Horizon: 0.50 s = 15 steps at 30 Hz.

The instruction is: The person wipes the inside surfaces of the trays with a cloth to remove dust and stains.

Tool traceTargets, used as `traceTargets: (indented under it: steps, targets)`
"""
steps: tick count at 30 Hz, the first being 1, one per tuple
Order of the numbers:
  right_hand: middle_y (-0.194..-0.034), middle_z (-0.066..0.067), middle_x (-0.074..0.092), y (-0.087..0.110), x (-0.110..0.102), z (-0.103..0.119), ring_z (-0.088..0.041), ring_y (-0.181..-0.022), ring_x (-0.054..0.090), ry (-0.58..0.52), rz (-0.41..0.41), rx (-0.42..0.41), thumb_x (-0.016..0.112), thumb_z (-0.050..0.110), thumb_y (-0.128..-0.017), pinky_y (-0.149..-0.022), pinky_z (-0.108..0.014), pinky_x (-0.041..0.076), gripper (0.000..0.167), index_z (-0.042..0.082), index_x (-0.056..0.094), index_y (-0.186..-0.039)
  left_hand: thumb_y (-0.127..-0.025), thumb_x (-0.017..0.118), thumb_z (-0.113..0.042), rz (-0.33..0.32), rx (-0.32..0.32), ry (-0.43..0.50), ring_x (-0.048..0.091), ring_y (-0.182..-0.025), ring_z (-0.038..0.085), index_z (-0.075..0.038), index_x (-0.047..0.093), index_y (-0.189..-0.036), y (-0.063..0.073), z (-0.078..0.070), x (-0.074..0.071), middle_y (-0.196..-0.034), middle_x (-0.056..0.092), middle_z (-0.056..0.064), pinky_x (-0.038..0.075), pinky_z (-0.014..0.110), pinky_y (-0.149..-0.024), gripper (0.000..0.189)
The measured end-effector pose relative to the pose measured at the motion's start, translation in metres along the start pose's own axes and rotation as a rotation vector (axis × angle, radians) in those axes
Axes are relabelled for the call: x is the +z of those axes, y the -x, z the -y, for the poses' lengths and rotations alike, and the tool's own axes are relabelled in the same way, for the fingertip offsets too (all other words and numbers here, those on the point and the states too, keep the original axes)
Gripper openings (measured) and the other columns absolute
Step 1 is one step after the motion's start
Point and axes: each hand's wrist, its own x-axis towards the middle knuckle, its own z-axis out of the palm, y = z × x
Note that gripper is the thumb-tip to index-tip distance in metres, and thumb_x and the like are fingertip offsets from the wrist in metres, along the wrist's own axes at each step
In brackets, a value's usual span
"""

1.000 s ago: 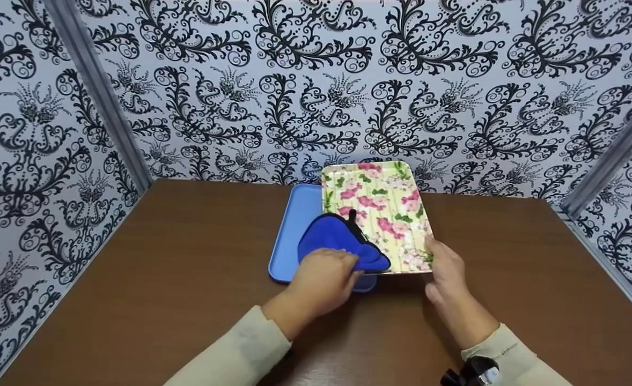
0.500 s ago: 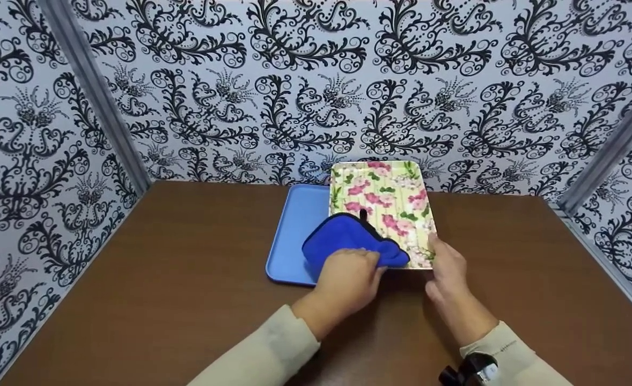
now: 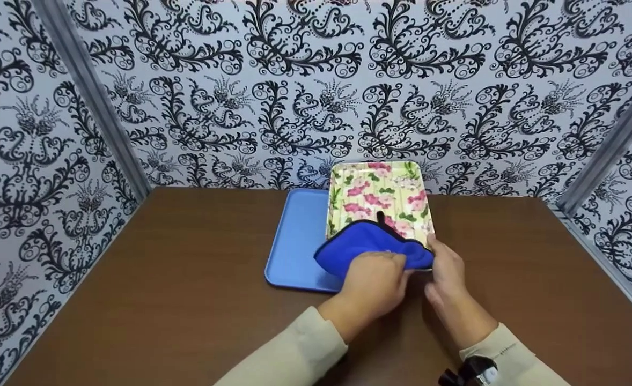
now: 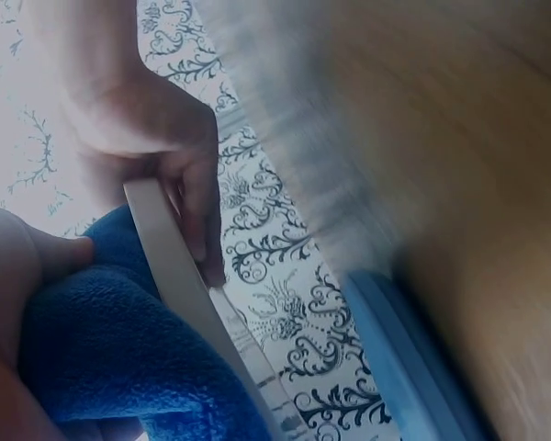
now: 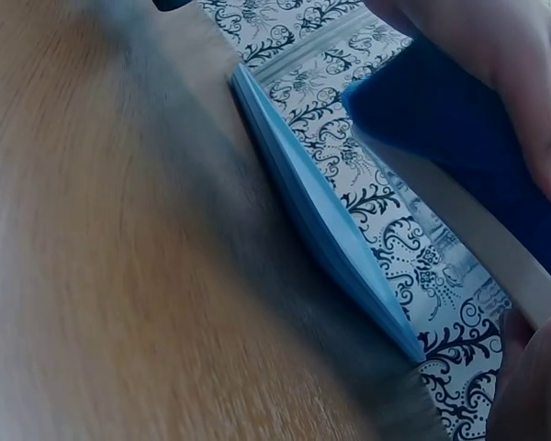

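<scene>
My left hand [image 3: 375, 281] grips a blue microfiber cloth [image 3: 364, 244] with black edging and a small black loop. The cloth lies against the near part of a floral tray [image 3: 375, 195], yellow with pink flowers. At the tray's lower right edge, my right hand [image 3: 447, 271] holds it raised. In the left wrist view, the fluffy cloth [image 4: 138, 349] bunches over the tray's pale rim [image 4: 197, 303], with the right hand [image 4: 165, 138] clasping that rim. From the right wrist, the left hand [image 5: 505, 64] shows over the cloth, fingers partly hidden.
A plain blue tray [image 3: 297, 241] lies on the brown wooden table [image 3: 187, 300], partly behind the floral one. The right wrist view shows its stacked-looking rims [image 5: 321, 220] lower than the raised tray. Patterned walls [image 3: 294, 80] enclose the back and sides.
My left hand has slid the cloth rightward across the floral tray to its lower right corner. The floral tray shifted slightly right at first; my right hand kept its hold.
</scene>
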Motion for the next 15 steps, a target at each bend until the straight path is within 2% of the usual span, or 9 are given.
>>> traceTargets:
  steps: [4,7,12,15]
  targets:
    - [-0.095,0.004,0.074,-0.018,-0.012,-0.006,-0.007,-0.093,0.071,-0.128,0.061,0.092,0.070,0.024,-0.099,-0.088,-0.022,0.060,0.015,0.010,0.073,-0.095,-0.104,0.058,-0.043,0.003,-0.018,0.024,0.074,-0.082,0.014,-0.021,0.070,-0.090,-0.004,-0.008,0.003,-0.083,0.075,-0.004,0.059,0.030,-0.076,0.029]
    - [-0.101,0.003,0.076,-0.022,-0.016,-0.007,-0.009,-0.097,0.072,-0.181,0.107,0.140,0.075,0.025,-0.096,-0.092,-0.024,0.059,0.018,0.008,0.072,-0.101,-0.105,0.057,-0.043,0.030,-0.010,0.042,0.074,-0.086,0.013,-0.021,0.071,-0.095,-0.005,-0.010,0.003,-0.088,0.077,-0.005,0.060,0.029,-0.079,0.028]
    - [-0.096,0.005,0.074,-0.005,-0.007,0.001,-0.007,-0.092,0.071,-0.109,0.137,0.126,0.062,0.028,-0.104,-0.088,-0.022,0.059,0.019,0.011,0.069,-0.100,-0.104,0.061,-0.031,0.103,0.065,0.028,0.073,-0.106,0.009,-0.022,0.075,-0.111,-0.005,-0.006,0.001,-0.111,0.079,-0.007,0.058,0.025,-0.095,0.018]
    - [-0.094,0.005,0.074,0.001,-0.003,0.005,-0.007,-0.090,0.070,-0.137,0.138,0.129,0.055,0.027,-0.107,-0.086,-0.021,0.059,0.022,0.011,0.068,-0.099,-0.103,0.063,-0.022,0.126,0.115,-0.021,0.070,-0.114,0.008,-0.023,0.076,-0.117,-0.004,0.003,-0.002,-0.118,0.077,-0.009,0.055,0.025,-0.101,0.019]
